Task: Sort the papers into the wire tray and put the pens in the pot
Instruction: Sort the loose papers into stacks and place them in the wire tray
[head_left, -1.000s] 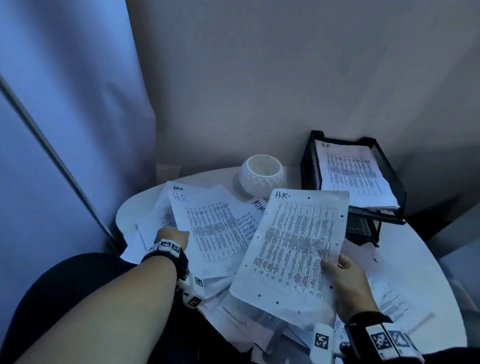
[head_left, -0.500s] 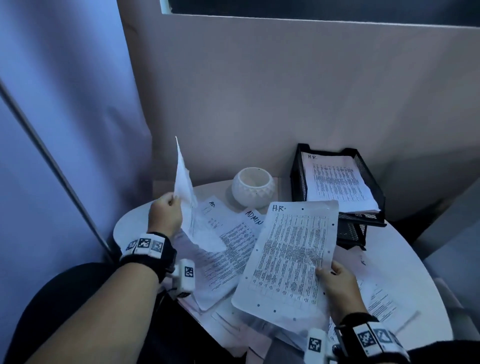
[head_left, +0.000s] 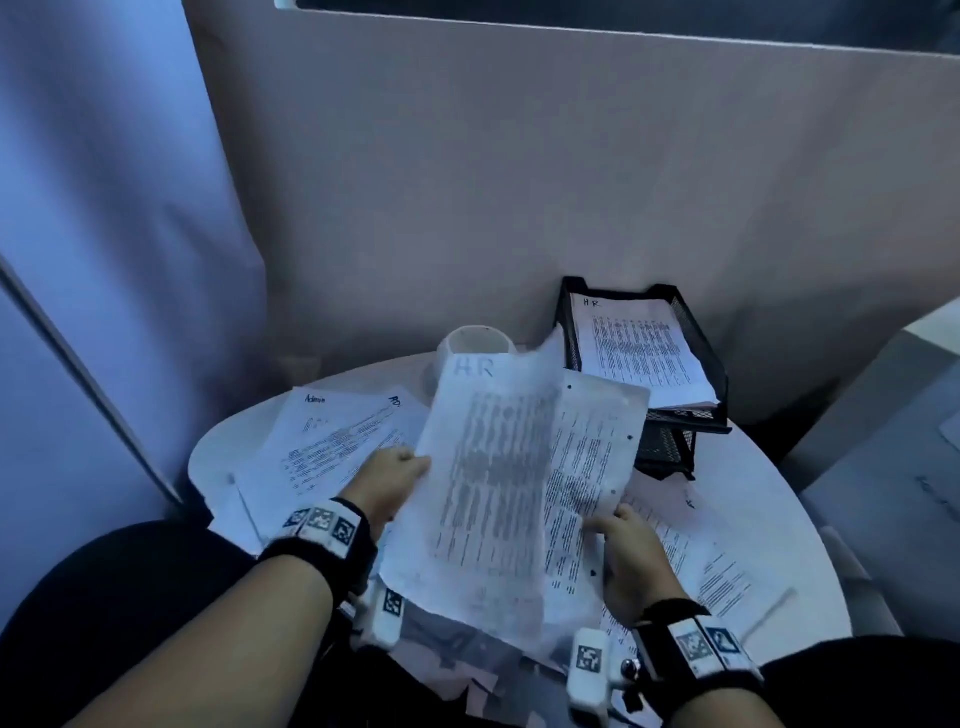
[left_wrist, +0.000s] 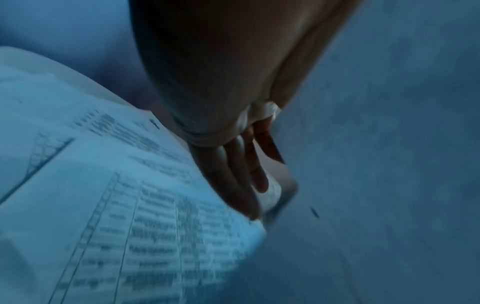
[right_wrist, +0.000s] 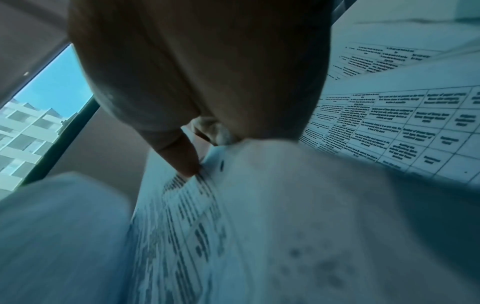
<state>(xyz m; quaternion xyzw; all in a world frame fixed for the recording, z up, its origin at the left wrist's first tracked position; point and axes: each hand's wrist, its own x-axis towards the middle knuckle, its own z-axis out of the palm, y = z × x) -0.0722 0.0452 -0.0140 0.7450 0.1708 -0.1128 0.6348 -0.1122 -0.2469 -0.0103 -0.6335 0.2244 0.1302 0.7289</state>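
My left hand pinches the left edge of a blurred sheet marked HR, its fingers lying along the paper. This sheet hangs partly over a second HR sheet. My right hand holds that second sheet at its lower right, thumb on top. The black wire tray stands at the back right with an HR stack in its top tier. The white pot sits behind the held sheets, partly hidden. No pen shows plainly.
Loose papers, one marked Admin, cover the left and front of the round white table. More sheets lie at the right. A wall stands close behind the tray and a curtain hangs on the left.
My left hand lifted an HR sheet off the left pile, raised it on edge, then swung it right over the sheet in my right hand. The right hand stayed put.
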